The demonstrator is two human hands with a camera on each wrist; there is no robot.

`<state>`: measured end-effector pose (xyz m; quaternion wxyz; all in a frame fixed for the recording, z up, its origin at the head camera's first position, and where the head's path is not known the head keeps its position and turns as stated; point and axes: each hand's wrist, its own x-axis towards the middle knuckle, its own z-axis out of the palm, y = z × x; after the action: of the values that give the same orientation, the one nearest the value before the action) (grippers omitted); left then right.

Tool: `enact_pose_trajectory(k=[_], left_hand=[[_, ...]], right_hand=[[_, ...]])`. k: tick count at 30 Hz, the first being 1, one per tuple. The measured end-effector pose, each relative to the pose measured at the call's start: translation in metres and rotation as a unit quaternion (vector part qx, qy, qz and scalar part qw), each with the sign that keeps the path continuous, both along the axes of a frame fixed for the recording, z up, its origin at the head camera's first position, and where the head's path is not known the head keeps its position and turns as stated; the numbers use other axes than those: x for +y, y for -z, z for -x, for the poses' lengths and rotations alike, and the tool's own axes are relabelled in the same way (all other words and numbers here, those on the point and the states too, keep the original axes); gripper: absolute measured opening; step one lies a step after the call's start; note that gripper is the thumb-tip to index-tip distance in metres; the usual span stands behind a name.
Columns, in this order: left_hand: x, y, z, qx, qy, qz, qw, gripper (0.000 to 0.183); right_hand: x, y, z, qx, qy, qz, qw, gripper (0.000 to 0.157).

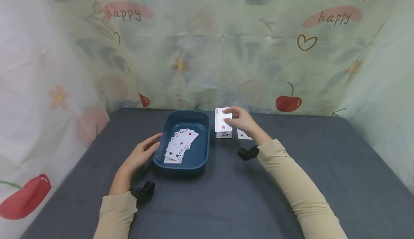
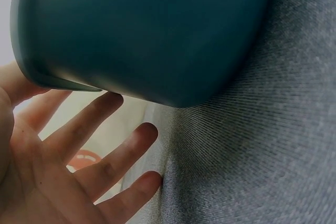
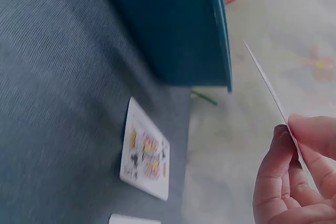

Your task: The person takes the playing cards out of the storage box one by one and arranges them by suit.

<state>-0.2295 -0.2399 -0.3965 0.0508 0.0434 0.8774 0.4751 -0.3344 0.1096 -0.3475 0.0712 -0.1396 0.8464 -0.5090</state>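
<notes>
My right hand [image 1: 240,118] pinches a playing card with red hearts [image 1: 220,122] between thumb and fingers. In the right wrist view the card [image 3: 268,87] is nearly edge-on, raised above the table. A face card [image 3: 144,153] lies below it on the cloth, partly covered by the held card in the head view. My left hand [image 1: 142,152] is at the left side of a blue plastic bin [image 1: 203,149], fingers loosely extended; a fingertip [image 2: 113,98] meets its outer wall [image 2: 131,35] below the rim. Inside the bin lies a loose, overlapping pile of playing cards [image 1: 181,142].
Another card with red diamonds [image 1: 243,134] lies right of the face card, partly behind my right hand. Dark grey cloth [image 1: 223,203] covers the table. A printed curtain [image 1: 223,52] hangs along the back edge. Black wrist devices [image 1: 143,190] sit at both cuffs.
</notes>
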Motion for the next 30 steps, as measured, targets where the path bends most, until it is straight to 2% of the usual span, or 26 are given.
enact_pose_trajectory(k=[9, 22, 30], left_hand=[[0.000, 0.000, 0.000, 0.002, -0.002, -0.002, 1.0000, 0.051], [-0.001, 0.001, 0.001, 0.001, -0.002, 0.001, 1.0000, 0.051], [0.000, 0.001, 0.001, -0.005, -0.002, -0.003, 1.0000, 0.051]], right_hand=[[0.029, 0.009, 0.001, -0.004, 0.039, -0.019, 0.999, 0.038], [0.075, 0.028, 0.006, -0.014, 0.098, -0.020, 0.995, 0.043], [0.105, 0.041, 0.011, -0.044, 0.154, -0.041, 0.986, 0.045]])
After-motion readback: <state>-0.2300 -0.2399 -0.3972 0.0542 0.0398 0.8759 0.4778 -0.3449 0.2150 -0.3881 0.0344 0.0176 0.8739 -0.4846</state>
